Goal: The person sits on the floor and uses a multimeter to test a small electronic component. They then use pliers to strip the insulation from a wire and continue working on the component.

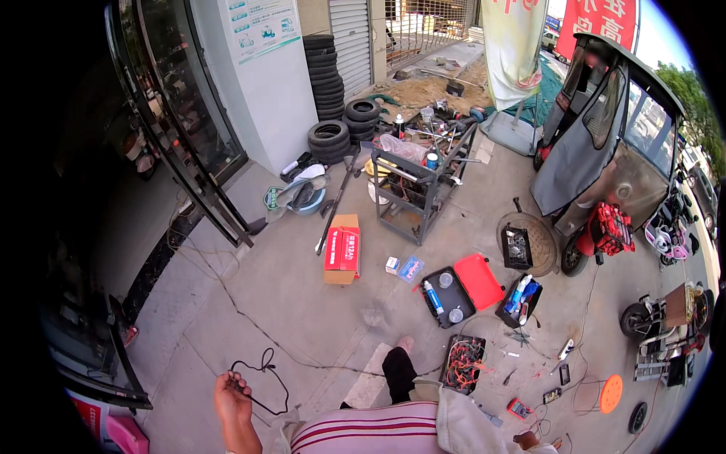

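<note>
Your left hand (234, 395) has its fingers closed on one end of a black cable (268, 366); its loop spreads to the right of your fist, over the near left part of the pavement (302, 318). Expect it to be light, bendy and a little springy, hardly fragile; pinch it near the end, clear of the kinked crossing, so the loop won't twist. Your right hand (527, 440) barely shows, so its grip can't be told. Farther right, a red multimeter (519, 408) lies near the pavement's near edge.
</note>
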`<state>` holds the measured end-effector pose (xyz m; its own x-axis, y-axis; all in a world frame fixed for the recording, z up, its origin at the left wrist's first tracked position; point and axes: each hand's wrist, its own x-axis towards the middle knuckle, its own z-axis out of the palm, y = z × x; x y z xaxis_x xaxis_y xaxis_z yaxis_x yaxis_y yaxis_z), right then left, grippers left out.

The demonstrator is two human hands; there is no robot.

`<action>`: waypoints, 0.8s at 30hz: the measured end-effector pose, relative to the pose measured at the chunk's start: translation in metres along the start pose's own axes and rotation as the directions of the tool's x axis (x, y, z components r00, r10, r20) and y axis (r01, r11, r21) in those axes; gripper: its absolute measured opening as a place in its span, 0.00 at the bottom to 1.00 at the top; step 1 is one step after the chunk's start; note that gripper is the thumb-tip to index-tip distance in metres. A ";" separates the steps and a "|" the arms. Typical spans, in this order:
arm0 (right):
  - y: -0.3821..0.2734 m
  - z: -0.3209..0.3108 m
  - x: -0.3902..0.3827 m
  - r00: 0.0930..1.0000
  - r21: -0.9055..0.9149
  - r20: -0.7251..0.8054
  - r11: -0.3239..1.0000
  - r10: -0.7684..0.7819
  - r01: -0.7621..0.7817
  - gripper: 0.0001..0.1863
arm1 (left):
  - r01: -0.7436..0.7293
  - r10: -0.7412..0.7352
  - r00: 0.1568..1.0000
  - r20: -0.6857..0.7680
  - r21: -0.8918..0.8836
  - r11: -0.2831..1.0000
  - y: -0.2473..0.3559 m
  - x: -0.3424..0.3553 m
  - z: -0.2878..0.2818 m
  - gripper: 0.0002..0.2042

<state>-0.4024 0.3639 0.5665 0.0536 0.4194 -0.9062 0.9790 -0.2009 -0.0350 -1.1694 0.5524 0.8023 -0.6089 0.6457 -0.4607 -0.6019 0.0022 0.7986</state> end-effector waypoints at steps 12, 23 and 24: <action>-0.240 -0.500 0.166 0.760 0.655 -0.645 0.566 0.073 0.501 0.14 | 0.051 -0.069 0.981 0.184 0.098 0.994 -0.013 0.213 0.329 0.06; -0.375 -0.871 0.341 0.597 0.487 -0.802 0.611 0.029 0.624 0.14 | 0.170 -0.490 0.780 0.390 0.620 0.766 -0.114 0.455 0.585 0.07; -0.386 -0.902 0.360 0.594 0.487 -0.802 0.639 0.058 0.595 0.14 | 0.209 -0.565 0.743 0.359 0.678 0.705 -0.118 0.484 0.600 0.07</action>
<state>-0.5834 1.3906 0.6334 0.2461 0.9478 -0.2027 0.5620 -0.3099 -0.7669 -1.0829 1.3228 0.7176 0.0737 0.7526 -0.6543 -0.2011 0.6539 0.7294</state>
